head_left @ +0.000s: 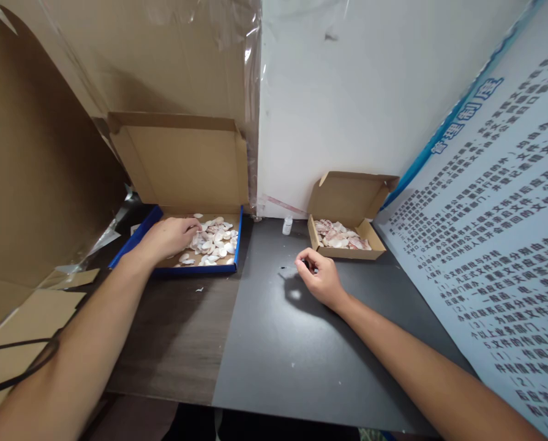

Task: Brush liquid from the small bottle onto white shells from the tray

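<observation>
My left hand [170, 236] reaches into the blue-edged cardboard box [129, 245] at the left, its fingers curled down among several pale shells [216, 240]; whether they grip one is hidden. My right hand [318, 278] rests on the dark grey mat [274, 349], fingers pinched round a small dark thin object I cannot name. Just beyond it stands a small open brown box [347, 254] holding pinkish shells [340, 236]. A small white bottle [287, 226] stands upright between the two boxes, near the wall.
Cardboard sheets wall the left side and back. A white wall stands behind, and a printed poster [494, 245] leans along the right. A black cable [16, 367] crosses loose cardboard at the lower left. White specks dot the mat.
</observation>
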### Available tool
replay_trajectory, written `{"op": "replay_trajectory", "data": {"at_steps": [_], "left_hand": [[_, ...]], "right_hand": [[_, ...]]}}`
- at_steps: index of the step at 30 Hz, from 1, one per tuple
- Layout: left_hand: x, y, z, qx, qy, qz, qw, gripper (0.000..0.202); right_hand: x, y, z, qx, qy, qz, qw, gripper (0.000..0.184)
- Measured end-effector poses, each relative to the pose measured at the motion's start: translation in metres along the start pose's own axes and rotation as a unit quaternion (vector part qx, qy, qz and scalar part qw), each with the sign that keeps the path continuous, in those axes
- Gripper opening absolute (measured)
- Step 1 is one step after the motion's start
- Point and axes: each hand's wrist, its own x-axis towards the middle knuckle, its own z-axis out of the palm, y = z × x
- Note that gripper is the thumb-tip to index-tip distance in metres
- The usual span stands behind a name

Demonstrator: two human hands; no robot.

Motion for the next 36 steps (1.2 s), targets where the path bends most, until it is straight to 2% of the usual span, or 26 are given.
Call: {"op": "replay_trajectory", "data": {"at_steps": [4, 8, 11, 17, 20, 22, 24, 27, 29, 31, 33, 36], "left_hand": [[-0.002, 0.001, 0.002, 0.027, -0.010, -0.008, 1.000, 0.042], [0.000, 0.009, 0.011, 0.003, -0.027, 0.050, 0.998, 0.037], [0.003, 0.017, 0.018, 0.026, -0.039, 0.070, 0.996, 0.037], [0.007, 0.031, 0.024, 0.101, -0.025, 0.075, 0.992, 0.032], [0.005, 0.035, 0.022, 0.101, -0.007, 0.088, 0.991, 0.026], [0.002, 0.038, 0.019, 0.052, 0.014, 0.089, 0.995, 0.022], [-0.003, 0.044, 0.016, -0.052, 0.035, 0.088, 0.994, 0.018], [-0.015, 0.062, 0.016, -0.247, 0.045, 0.119, 0.961, 0.011], [-0.023, 0.079, 0.020, -0.347, 0.010, 0.141, 0.927, 0.011], [-0.030, 0.096, 0.027, -0.398, -0.034, 0.155, 0.903, 0.011], [-0.033, 0.111, 0.035, -0.412, -0.064, 0.160, 0.895, 0.008], [-0.037, 0.128, 0.047, -0.436, -0.094, 0.128, 0.886, 0.009]], "right_hand": [[0.000, 0.000, 0.001, 0.002, -0.001, 0.002, 1.000, 0.015], [-0.001, 0.001, 0.000, 0.002, -0.001, 0.002, 1.000, 0.016], [-0.001, 0.001, 0.000, -0.001, 0.000, 0.003, 1.000, 0.016], [0.000, 0.000, 0.000, 0.003, -0.002, 0.004, 1.000, 0.017], [0.000, -0.001, 0.000, 0.007, -0.001, 0.005, 1.000, 0.017], [-0.001, -0.002, 0.000, 0.008, -0.001, 0.005, 1.000, 0.016], [-0.001, -0.002, 0.000, 0.011, 0.000, 0.004, 1.000, 0.016], [-0.001, -0.001, 0.000, 0.019, 0.002, 0.009, 1.000, 0.016], [0.000, 0.000, -0.001, 0.031, 0.010, 0.013, 0.999, 0.016], [0.000, 0.001, -0.002, 0.049, 0.019, 0.012, 0.999, 0.017], [0.001, 0.002, -0.002, 0.075, 0.027, 0.016, 0.997, 0.019], [0.001, 0.003, -0.003, 0.113, 0.032, 0.031, 0.993, 0.021]]}}
